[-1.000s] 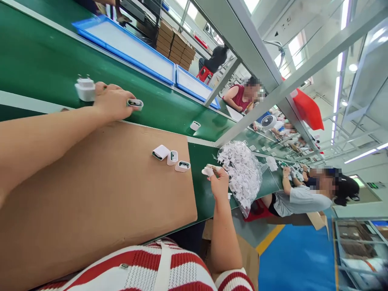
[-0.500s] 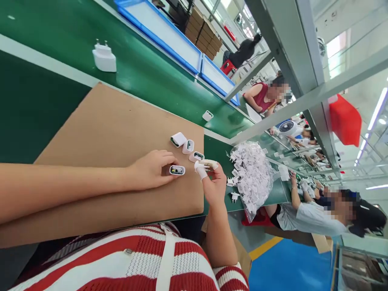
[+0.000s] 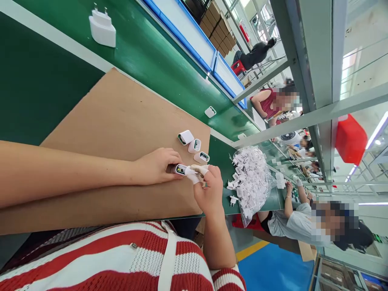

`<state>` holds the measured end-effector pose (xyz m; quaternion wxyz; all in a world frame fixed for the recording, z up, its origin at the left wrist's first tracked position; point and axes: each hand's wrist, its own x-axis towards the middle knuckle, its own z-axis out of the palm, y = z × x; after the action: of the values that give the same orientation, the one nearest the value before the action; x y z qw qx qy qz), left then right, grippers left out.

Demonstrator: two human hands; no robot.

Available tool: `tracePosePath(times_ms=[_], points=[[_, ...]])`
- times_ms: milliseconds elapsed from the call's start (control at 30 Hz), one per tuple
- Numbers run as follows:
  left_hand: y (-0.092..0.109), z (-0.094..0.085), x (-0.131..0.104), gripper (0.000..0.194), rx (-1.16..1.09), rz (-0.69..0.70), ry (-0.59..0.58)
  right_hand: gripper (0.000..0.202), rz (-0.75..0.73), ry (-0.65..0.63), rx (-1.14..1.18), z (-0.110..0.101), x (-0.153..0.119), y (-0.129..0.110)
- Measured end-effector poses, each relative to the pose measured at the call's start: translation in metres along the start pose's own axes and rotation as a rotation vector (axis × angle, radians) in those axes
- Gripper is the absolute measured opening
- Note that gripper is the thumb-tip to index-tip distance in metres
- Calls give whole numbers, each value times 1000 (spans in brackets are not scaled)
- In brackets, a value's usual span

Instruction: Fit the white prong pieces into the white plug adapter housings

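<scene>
My left hand (image 3: 156, 165) is closed round a white charger housing (image 3: 181, 169) whose open end shows a circuit board inside. My right hand (image 3: 209, 188), with white covers on the thumb and forefinger, pinches a white plug cap (image 3: 194, 171) against or very close to that open end; whether they touch is hard to tell. The fingers hide most of the cap. Just beyond my hands, more open charger housings (image 3: 194, 146) lie on a brown cardboard sheet (image 3: 130, 109).
A clear bag heaped with white plug caps (image 3: 253, 178) lies to the right, with a loose cap (image 3: 233, 200) beside it. An assembled charger (image 3: 102, 28) stands on the green surface (image 3: 169, 87). Blue-rimmed trays (image 3: 194, 36) line the back. A co-worker (image 3: 303, 222) sits at the right.
My right hand has moved left with the plug cap, bringing it to the housing's open end. My left hand still holds the housing. The view has shifted slightly.
</scene>
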<state>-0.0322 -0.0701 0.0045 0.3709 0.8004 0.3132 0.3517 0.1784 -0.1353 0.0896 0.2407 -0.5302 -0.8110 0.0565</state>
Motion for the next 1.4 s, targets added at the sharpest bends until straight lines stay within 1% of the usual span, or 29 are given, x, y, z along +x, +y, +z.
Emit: tracePosePath(times_ms=[33, 100, 200, 267, 400, 500, 600, 700, 767, 900, 1100, 1267, 1400], points=[[0, 0, 0, 31, -7, 0, 6, 28, -48, -27, -95, 2, 3, -1], [-1, 1, 0, 31, -21, -1, 23, 24, -111, -95, -207, 6, 9, -3], [-2, 1, -1, 31, -12, 12, 26, 21, -188, -157, -266, 12, 17, -3], [-3, 2, -1, 31, 8, 23, 12, 22, -237, -149, -271, 12, 19, -3], [-4, 2, -1, 23, 22, 19, -7, 22, -283, -84, -276, 10, 20, -3], [-4, 2, -1, 24, 29, 17, -2, 23, -314, -82, -261, 11, 21, -3], [-5, 2, -2, 24, 31, 22, -5, 26, -325, -91, -261, 14, 22, -6], [-5, 2, -2, 14, 39, 27, -20, 29, -331, -129, -292, 15, 22, -9], [-5, 3, -2, 12, 50, 19, -25, 29, -328, -146, -306, 15, 22, -10], [-5, 2, 0, 18, 35, 10, -34, 28, -293, -118, -241, 16, 23, -4], [-6, 0, 0, 19, 18, 9, -48, 18, -238, -101, -191, 21, 21, 8], [-6, 2, 0, 20, 35, 17, -32, 18, -249, -38, -165, 26, 18, 9], [-5, 2, 1, 25, 36, 17, -34, 18, -243, -15, -130, 28, 19, 7]])
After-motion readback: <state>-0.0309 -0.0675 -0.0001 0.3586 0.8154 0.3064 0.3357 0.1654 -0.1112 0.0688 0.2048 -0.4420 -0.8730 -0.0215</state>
